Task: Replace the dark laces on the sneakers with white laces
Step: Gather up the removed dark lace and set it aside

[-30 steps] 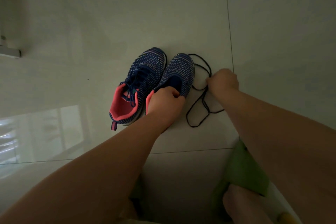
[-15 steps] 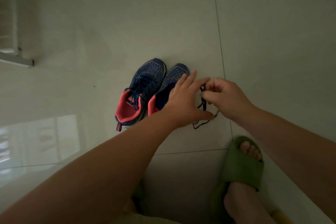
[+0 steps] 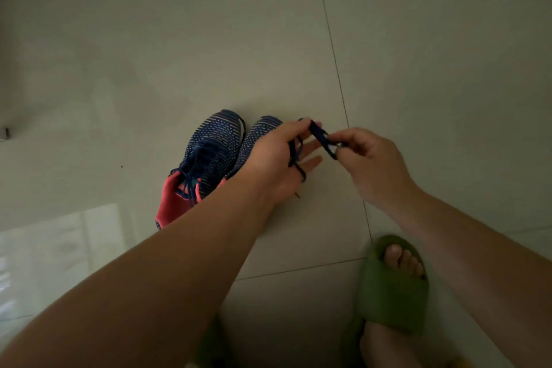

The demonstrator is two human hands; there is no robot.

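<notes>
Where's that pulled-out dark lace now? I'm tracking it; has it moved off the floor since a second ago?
Yes. The dark lace has been lifted from the floor tile beside the sneakers and is strung between the left hand and right hand.

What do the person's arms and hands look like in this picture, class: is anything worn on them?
Both forearms are bare, with no sleeves in view. The left hand and right hand wear no gloves, and no rings, watch or bracelet can be seen. The light is dim, so fine marks cannot be told.
</notes>
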